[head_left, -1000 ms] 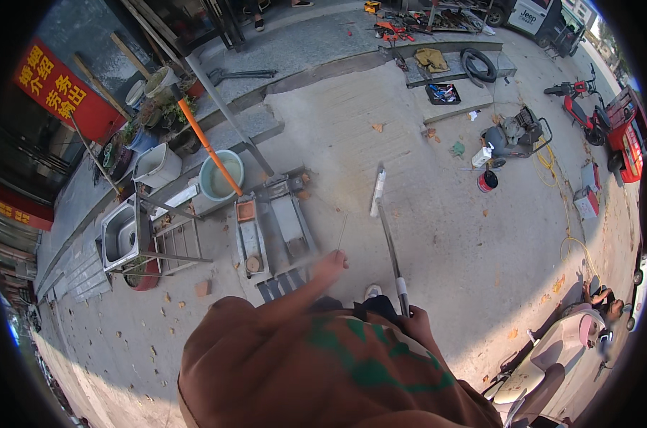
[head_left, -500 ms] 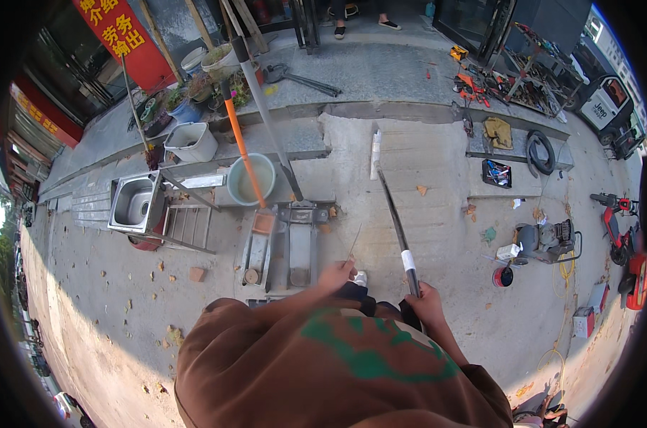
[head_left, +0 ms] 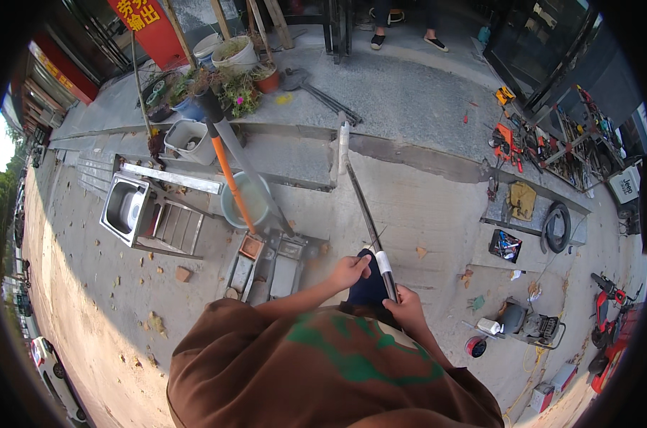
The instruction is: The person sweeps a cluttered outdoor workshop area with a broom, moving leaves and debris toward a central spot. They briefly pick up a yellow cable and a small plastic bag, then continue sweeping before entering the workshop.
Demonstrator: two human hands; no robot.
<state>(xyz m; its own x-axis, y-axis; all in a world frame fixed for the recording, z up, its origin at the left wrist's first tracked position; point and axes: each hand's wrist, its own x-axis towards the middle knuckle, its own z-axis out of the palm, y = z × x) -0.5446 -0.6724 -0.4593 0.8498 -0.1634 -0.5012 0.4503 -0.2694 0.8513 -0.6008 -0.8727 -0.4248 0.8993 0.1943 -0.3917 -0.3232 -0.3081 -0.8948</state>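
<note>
My right hand is closed around the lower end of a long dark pole. The pole has a white band above the grip and a whitish far end, which reaches across the concrete to the step edge. My left hand is closed in a pinch just left of the pole. A thin dark rod sticks up from its fingers, close to the white band. To the left stand two floor jacks, one with an orange handle, the other with a grey handle.
A round bucket stands behind the jacks, a metal sink on a frame farther left. Potted plants line the step. At the right are tools, a coiled hose and a compressor-like machine. Someone's feet show in the doorway.
The view has shifted forward and to the left. The pole's far end now reaches the step edge, and my left hand with the thin rod has come closer to the pole.
</note>
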